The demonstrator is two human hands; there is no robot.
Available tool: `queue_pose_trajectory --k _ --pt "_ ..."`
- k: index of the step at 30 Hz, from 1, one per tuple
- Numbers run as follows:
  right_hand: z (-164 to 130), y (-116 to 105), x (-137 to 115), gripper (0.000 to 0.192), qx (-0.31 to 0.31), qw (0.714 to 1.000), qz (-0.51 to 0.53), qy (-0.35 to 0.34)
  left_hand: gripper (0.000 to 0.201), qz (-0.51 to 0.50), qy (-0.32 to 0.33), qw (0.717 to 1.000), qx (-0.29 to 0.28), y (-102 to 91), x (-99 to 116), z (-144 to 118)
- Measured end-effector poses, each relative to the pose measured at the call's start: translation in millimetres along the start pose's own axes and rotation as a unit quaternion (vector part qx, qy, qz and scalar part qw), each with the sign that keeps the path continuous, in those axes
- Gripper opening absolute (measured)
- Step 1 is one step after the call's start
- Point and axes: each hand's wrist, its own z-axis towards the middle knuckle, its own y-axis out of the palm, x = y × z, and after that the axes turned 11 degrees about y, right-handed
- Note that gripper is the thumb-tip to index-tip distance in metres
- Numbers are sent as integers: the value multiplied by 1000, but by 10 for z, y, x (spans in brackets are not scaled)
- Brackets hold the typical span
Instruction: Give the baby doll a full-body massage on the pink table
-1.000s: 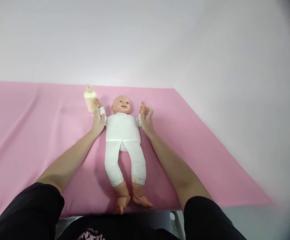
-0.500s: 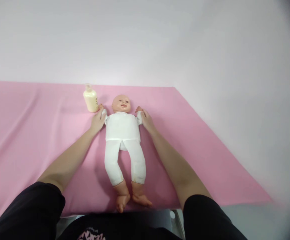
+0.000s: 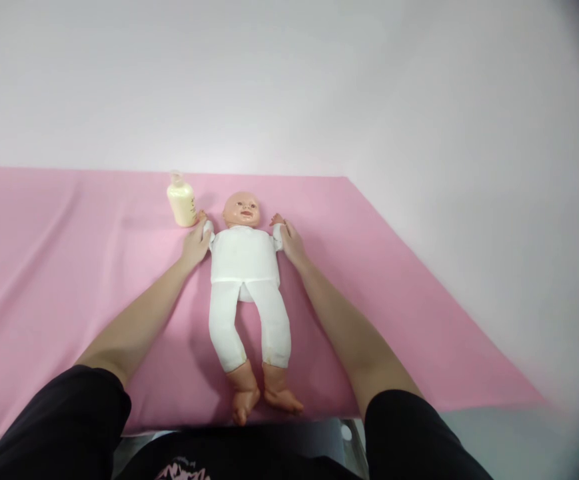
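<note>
A baby doll (image 3: 246, 267) in a white suit lies on its back on a pink sheet (image 3: 69, 267), head away from me, feet toward me. My left hand (image 3: 196, 243) holds the doll's arm on the left side, pressed down near the shoulder. My right hand (image 3: 292, 241) holds the doll's other arm the same way, with the doll's small hand showing past my fingers. A pale yellow bottle (image 3: 182, 203) stands upright just beyond my left hand, close to the doll's head.
The pink sheet covers the surface from the left edge to a slanted right border (image 3: 419, 267). A plain white wall (image 3: 289, 80) rises behind it. The surface's near edge (image 3: 344, 430) lies just below the doll's feet.
A second ago my right hand held the doll's arm raised with my fingers spread; it has since lowered the arm flat beside the body. My left hand barely moved.
</note>
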Motion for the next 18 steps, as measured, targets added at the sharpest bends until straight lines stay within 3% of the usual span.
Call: queue_pose_trajectory --k 3,7,12,15,18 --pt "-3 -9 18 70 5 1000 -8 -11 65 -25 12 1000 9 -4 -3 -13" --pt "-56 -11 -5 68 28 997 -4 -76 68 -61 75 995 24 5 20 -23" --pt "-164 -16 -108 70 50 981 68 -173 84 -95 137 982 91 17 113 -52" --pt "-242 -40 -164 64 58 962 75 -255 85 -73 191 971 124 -8 168 -112" --pt "-334 -66 -185 58 86 945 16 -314 79 -27 242 960 138 -53 236 -186"
